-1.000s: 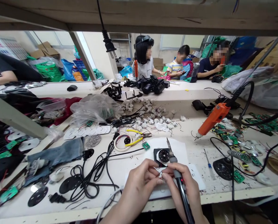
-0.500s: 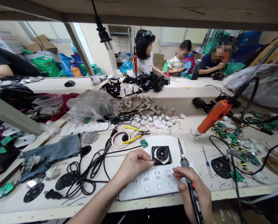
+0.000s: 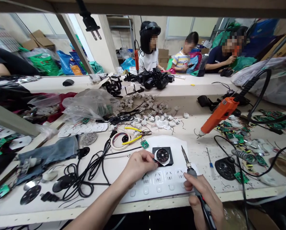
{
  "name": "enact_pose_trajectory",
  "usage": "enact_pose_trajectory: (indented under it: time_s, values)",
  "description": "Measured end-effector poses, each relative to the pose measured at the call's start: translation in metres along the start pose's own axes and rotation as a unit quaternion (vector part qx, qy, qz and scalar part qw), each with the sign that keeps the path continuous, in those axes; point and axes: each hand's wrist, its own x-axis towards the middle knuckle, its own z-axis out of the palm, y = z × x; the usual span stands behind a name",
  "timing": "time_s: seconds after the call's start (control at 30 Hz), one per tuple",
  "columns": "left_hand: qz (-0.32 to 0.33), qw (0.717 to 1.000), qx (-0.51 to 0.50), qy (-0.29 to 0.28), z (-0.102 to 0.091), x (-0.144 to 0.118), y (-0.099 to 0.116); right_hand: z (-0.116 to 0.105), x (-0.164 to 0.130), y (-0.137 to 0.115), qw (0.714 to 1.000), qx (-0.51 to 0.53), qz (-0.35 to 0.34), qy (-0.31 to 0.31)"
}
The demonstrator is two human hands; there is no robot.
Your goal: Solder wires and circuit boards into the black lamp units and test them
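Your left hand (image 3: pixel 141 164) hides whatever is under its fingertips at the black block (image 3: pixel 170 155); can't tell what. Your left forearm (image 3: pixel 107 198) covers part of the socket strip (image 3: pixel 157 182). Your soldering iron (image 3: pixel 191 171) runs off the bottom edge. Disc (image 3: pixel 162 155) markings too small to read.

Pale wall (image 3: pixel 162 36) with a window (image 3: pixel 180 28); metal rack (image 3: pixel 131 28) beside a pillar (image 3: pixel 101 51); white workbench (image 3: pixel 192 126) under a shelf (image 3: pixel 157 7).
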Motion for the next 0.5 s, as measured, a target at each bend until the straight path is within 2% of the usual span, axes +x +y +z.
enact_pose_trajectory:
  time_s: [0.13, 0.23, 0.3, 0.4, 0.5]
  values:
    - [-0.034, 0.998, -0.048, 0.010, 0.005, -0.002, -0.001, -0.002, 0.002, 0.002, 1.000, 0.021, 0.004, -0.002]
    - [-0.058, 0.994, -0.092, 0.019, 0.008, -0.005, -0.003, -0.008, 0.004, 0.003, 0.999, 0.044, 0.003, -0.026]
    - [-0.071, 0.990, -0.117, 0.019, 0.010, -0.006, -0.006, -0.012, 0.003, 0.001, 0.997, 0.062, 0.047, -0.012]
    - [-0.081, 0.988, -0.130, 0.018, 0.013, -0.008, -0.009, -0.017, -0.002, -0.005, 0.984, 0.092, 0.144, 0.053]
    - [-0.082, 0.988, -0.131, 0.018, 0.015, -0.008, -0.008, -0.021, -0.007, -0.010, 0.976, 0.122, 0.161, 0.075]
